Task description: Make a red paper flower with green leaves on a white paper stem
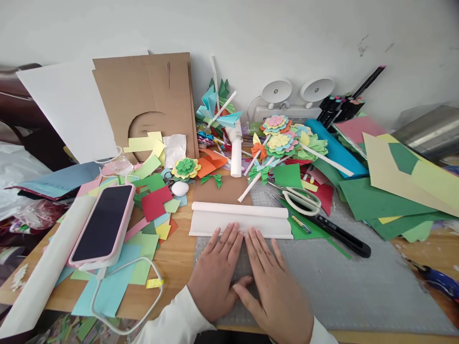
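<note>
A sheet of white paper [215, 220] lies crosswise on the grey cutting mat [344, 282], its far edge curled into a roll and its near edge slightly turned up. Fingertips of my left hand [217, 274] press flat on that near edge, left of its middle. Beside it, my right hand [274, 284] lies with fingers stretched out on the same edge. My thumbs meet or nearly meet below. White-handled scissors [303, 199], a black utility knife [339, 235] and green paper [304, 227] are right of the sheet.
On the left are a phone [103, 222] with a white cable [159, 272], a long white paper roll [50, 263] and coloured paper scraps [156, 200]. Paper flowers [276, 131] and cardboard [147, 95] stand behind. Green sheets [383, 200] and a blue-handled tool [441, 282] lie right.
</note>
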Tool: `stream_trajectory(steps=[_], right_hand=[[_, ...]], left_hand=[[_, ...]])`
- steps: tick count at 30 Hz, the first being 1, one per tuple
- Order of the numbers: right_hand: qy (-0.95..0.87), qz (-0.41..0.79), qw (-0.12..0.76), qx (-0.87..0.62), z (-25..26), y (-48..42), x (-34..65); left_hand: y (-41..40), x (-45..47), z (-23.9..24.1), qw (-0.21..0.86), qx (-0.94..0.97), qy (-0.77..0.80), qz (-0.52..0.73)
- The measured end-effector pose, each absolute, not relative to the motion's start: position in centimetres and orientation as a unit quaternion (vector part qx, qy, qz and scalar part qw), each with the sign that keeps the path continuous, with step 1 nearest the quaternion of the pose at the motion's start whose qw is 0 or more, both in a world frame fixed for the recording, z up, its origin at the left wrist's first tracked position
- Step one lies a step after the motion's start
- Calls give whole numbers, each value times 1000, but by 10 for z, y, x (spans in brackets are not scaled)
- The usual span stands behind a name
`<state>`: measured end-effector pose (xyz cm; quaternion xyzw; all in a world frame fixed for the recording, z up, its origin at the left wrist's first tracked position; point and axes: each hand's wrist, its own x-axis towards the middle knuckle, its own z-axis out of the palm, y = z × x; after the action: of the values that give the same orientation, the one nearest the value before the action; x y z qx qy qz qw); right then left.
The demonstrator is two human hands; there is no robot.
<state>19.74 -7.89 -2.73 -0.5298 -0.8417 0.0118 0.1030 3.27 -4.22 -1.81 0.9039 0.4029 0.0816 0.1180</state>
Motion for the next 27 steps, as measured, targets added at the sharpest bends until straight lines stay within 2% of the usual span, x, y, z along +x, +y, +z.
stream_trajectory(steps=[27], right_hand=[[-843,57,94,-526,-28,-30,203]], left_hand=[[0,41,-23,68,908,408,72]])
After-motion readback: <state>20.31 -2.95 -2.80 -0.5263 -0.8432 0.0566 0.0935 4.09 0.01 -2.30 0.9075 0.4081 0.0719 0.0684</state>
